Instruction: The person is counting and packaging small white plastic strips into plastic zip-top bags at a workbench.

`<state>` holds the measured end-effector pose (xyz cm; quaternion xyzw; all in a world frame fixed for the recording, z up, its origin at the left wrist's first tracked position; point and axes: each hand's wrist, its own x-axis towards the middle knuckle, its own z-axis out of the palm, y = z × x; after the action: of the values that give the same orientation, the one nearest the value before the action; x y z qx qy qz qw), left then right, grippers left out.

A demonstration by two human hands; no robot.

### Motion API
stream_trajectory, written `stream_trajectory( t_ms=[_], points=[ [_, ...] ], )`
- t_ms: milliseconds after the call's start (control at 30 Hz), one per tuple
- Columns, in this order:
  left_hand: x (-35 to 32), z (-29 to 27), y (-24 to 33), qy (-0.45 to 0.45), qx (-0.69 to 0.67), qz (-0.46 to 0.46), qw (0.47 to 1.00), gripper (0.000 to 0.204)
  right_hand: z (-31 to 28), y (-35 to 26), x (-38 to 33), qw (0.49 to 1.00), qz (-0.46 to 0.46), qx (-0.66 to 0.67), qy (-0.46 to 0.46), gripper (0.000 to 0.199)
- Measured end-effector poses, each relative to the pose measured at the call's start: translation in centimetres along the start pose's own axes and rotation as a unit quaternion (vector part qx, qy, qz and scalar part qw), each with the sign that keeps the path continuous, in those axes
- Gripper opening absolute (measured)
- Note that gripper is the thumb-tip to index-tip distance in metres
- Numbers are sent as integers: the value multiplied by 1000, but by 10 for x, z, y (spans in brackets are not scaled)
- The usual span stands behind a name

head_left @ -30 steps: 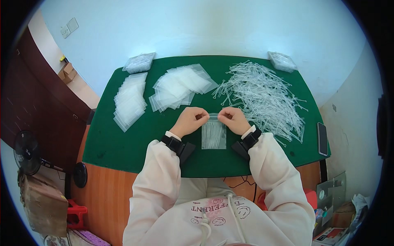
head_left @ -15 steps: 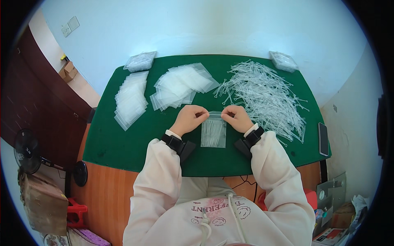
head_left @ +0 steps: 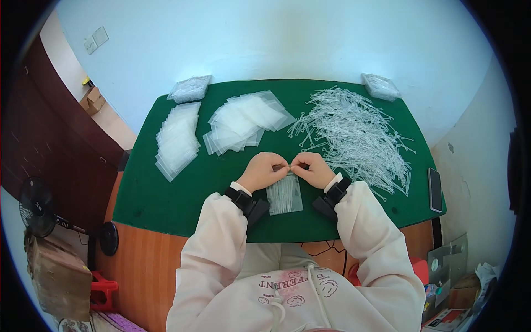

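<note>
A small clear zip bag (head_left: pixel 285 195) hangs between my hands near the table's front edge, with several thin clear plastic sticks inside. My left hand (head_left: pixel 264 170) pinches its top edge. Close beside it, fingertips nearly touching, my right hand (head_left: pixel 313 169) pinches the same edge. Beyond my right hand spreads a large heap of clear looped plastic sticks (head_left: pixel 359 138). Past my left hand lie a fanned pile of clear zip bags (head_left: pixel 246 119) and, further left, a second overlapping row of bags (head_left: pixel 178 141).
A green table (head_left: pixel 166 205) carries everything. Clear packs stand at the far left (head_left: pixel 189 88) and far right (head_left: pixel 381 87) corners. A phone (head_left: pixel 435 190) lies along the right edge. On the floor at left are a fan (head_left: pixel 37 206), a cardboard box (head_left: pixel 58 276) and a red stool (head_left: pixel 103 291).
My hands have come together along the bag's top edge, the right one moving left. Both hands and the bag sit slightly lower in view.
</note>
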<state>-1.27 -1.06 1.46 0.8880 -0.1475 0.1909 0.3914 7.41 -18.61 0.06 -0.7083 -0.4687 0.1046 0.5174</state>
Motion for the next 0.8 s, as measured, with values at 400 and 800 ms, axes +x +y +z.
stream_trajectory(
  t_ms=[400, 800],
  points=[
    [2, -19, -3, -6, -4, -112, 994, 15, -30, 15, 5, 995, 39, 5, 89, 9],
    [-1, -5, 1, -49, -47, -53, 996, 18, -5, 0, 1, 1000, 10, 25, -6, 11]
  ],
)
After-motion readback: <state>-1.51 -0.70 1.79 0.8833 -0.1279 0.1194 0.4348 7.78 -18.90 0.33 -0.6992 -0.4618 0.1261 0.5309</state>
